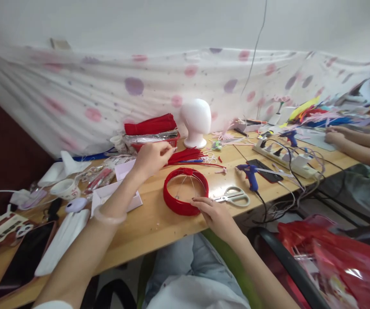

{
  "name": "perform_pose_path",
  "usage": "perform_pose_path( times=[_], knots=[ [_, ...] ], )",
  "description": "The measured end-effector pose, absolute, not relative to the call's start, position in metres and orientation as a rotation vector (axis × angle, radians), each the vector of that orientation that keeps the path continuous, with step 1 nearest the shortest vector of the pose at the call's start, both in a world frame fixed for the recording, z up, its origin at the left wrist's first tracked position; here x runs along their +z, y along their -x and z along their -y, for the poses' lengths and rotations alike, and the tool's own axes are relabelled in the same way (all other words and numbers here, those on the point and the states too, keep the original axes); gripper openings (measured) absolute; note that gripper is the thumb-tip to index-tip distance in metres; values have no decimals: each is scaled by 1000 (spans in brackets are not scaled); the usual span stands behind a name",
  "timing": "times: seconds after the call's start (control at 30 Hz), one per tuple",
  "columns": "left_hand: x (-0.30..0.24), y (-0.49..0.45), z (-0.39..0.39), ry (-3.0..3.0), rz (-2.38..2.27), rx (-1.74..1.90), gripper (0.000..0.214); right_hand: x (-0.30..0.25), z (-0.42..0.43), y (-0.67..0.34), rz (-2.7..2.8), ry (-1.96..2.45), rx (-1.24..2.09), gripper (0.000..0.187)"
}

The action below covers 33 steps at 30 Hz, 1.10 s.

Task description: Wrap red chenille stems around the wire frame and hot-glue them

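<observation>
While the right hand [216,215] lightly grips its near rim, the red ring [178,207] on the bench [152,223] looks light, kinda bendy, best rim-held, though can't tell if the curled left hand [152,159] holds anything.

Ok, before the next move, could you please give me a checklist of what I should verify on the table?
1. Right hand touching the red band: ok, at its near right side.
2. Left hand holding something: cannot tell.
3. Scissors easy to reach: ok, apparently; they lie beside the right hand.
4. Nearer blue glue gun hot: cannot tell from the picture.
5. White mannequin head upright: ok, behind the band.
</observation>
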<state>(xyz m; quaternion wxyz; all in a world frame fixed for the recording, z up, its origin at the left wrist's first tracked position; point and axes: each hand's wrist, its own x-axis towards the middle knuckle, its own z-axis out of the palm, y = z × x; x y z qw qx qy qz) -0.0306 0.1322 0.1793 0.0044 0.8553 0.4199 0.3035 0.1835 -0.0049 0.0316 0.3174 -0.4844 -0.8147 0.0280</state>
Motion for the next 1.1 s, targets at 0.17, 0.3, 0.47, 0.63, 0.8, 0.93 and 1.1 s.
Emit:
perform_pose_path(
  times=[0.17,0.3,0.47,0.63,0.8,0.93,1.1],
  knots=[
    [123,51,-63,-2632,-1099,596,25,33,7,-183,2134,1285,127,58],
    [70,52,-31,-2688,-1156,424,42,39,8,-181,2148,1289,126,56],
    [35,48,-21,-2740,-1188,421,53,41,5,-183,2174,1257,80,52],
    [33,55,-26,-2630,-1062,646,48,43,3,-183,2175,1263,74,47],
    [47,71,-49,-2653,-1176,919,32,43,2,-184,2171,1260,77,46],
    [46,76,-65,-2708,-1135,916,33,40,-2,-184,2113,1239,70,46],
    [49,71,-60,-2481,-1001,1136,27,38,-4,-182,2086,1242,68,45]
  ],
)
